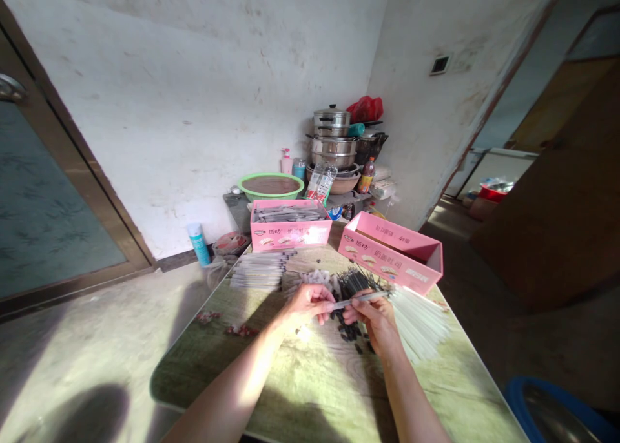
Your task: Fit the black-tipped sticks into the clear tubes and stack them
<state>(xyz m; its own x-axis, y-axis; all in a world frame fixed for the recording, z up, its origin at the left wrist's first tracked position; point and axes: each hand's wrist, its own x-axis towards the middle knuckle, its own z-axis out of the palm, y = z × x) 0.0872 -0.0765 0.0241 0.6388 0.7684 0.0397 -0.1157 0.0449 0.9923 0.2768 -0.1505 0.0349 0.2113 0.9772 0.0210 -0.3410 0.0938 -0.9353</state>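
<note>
Over the middle of the table, my left hand [312,304] pinches one end of a slim translucent grey pen [356,300]. My right hand [376,317] grips the same pen farther along, so it lies nearly level between both hands. Below my fingers are scattered small black caps [349,331]. Just beyond my left hand lies a pile of small white pieces [317,278]. Thin black sticks [357,279] are heaped behind my right hand. To its right, long whitish translucent tubes [420,323] are fanned out. Rows of similar pens [258,272] lie at the left.
At the table's [285,378] far edge stands a pink box [290,234] filled with pens. Another pink box [390,252] stands open at the right. Behind are a green basin [271,185], stacked steamer pots [334,146] and a bottle [367,175]. A blue spray can [198,244] stands left.
</note>
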